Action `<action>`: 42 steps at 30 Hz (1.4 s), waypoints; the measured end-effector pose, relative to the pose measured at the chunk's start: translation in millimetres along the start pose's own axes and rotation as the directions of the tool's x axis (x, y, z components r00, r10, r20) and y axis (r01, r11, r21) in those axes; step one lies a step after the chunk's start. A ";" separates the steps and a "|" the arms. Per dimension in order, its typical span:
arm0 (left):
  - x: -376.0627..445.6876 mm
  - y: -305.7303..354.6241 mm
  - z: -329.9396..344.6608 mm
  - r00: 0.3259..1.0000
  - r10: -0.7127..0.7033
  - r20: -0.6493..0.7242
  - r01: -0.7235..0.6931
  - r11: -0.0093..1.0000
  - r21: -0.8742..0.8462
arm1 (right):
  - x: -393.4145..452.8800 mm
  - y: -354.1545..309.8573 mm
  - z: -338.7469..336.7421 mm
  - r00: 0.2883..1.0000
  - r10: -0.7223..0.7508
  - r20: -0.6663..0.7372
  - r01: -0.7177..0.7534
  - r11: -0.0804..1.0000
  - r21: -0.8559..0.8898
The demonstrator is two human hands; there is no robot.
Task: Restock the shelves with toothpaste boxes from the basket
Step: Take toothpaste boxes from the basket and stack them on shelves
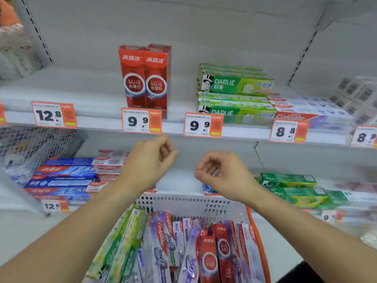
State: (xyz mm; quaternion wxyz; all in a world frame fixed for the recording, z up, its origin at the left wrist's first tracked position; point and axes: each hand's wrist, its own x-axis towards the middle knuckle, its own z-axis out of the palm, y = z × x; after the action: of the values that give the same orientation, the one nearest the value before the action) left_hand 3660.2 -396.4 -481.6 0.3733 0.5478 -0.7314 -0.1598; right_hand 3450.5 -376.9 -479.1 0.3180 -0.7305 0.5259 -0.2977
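Observation:
A white basket (pixel 189 203) with an orange rim sits below me, filled with several toothpaste boxes: green Darlie boxes (pixel 120 242), white Colgate 360 boxes (pixel 163 237) and red boxes (pixel 212 254). My left hand (pixel 150 160) and my right hand (pixel 222 172) hover above the basket's far edge, in front of the shelf lip. Both have loosely curled fingers and hold nothing. On the upper shelf (pixel 95 92) stand two upright red boxes (pixel 145 78). To their right lie stacked green Darlie boxes (pixel 234 90) and Colgate boxes (pixel 306 111).
Price tags (pixel 141 121) line the upper shelf edge. The lower shelf holds blue boxes (pixel 63 178) at left and green boxes (pixel 291 188) at right. A wire mesh divider (pixel 34 146) hangs at far left. Grey cartons (pixel 357 99) fill the upper right.

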 end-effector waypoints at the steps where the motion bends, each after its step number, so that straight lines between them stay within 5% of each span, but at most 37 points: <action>1: -12.4 -2.8 12.6 0.984 0.011 0.178 -0.026 0.996 0.081 | -11.6 21.1 9.5 0.993 0.067 0.099 -0.061 0.997 -0.056; 3: -39.0 -11.5 38.1 0.876 -0.039 0.482 -0.062 0.980 0.191 | -29.6 56.0 26.2 0.942 0.168 0.291 -0.100 0.967 -0.235; 5: -68.2 -22.0 63.7 0.697 -0.148 0.702 -0.104 0.947 0.303 | -44.8 81.5 40.3 0.871 0.252 0.422 -0.076 0.917 -0.391; 7: -99.6 -37.6 86.0 0.516 -0.262 0.815 -0.152 0.909 0.388 | -59.9 104.5 53.4 0.773 0.335 0.539 -0.009 0.855 -0.518; 10: -143.4 -54.8 109.5 0.422 -0.346 0.838 -0.009 0.923 0.385 | -84.6 134.5 70.5 0.643 0.430 0.633 0.095 0.776 -0.623; 18: -193.1 -61.1 151.6 0.534 -0.369 0.761 0.077 0.917 0.391 | -99.4 175.5 95.4 0.766 0.401 0.502 -0.042 0.811 -0.583; 23: -194.2 -45.5 183.0 0.501 -0.486 0.716 0.510 0.834 0.209 | -84.2 177.8 104.0 0.698 0.492 0.521 -0.009 0.733 -0.680; 27: -187.6 -32.8 206.1 0.488 -0.505 0.712 0.567 0.803 0.180 | -79.0 170.8 110.6 0.661 0.486 0.572 0.050 0.732 -0.680; 30: -187.3 -39.2 218.5 0.522 -0.535 0.664 0.570 0.798 0.195 | -68.4 173.1 98.2 0.781 0.459 0.422 -0.153 0.797 -0.584; 32: -186.8 -37.7 218.8 0.543 -0.552 0.633 0.606 0.779 0.160 | -57.5 177.0 83.6 0.799 0.493 0.344 -0.249 0.793 -0.557; 42: -187.0 -23.2 199.3 0.557 -0.516 0.651 0.705 0.708 -0.043 | -34.5 175.5 76.2 0.585 0.569 0.578 -0.030 0.727 -0.686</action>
State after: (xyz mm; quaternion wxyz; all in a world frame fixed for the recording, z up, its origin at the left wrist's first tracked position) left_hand 3554.9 -267.3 -699.5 0.1222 0.6266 -0.5364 -0.5520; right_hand 3398.1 -375.3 -666.4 0.3022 -0.7383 0.5310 0.2855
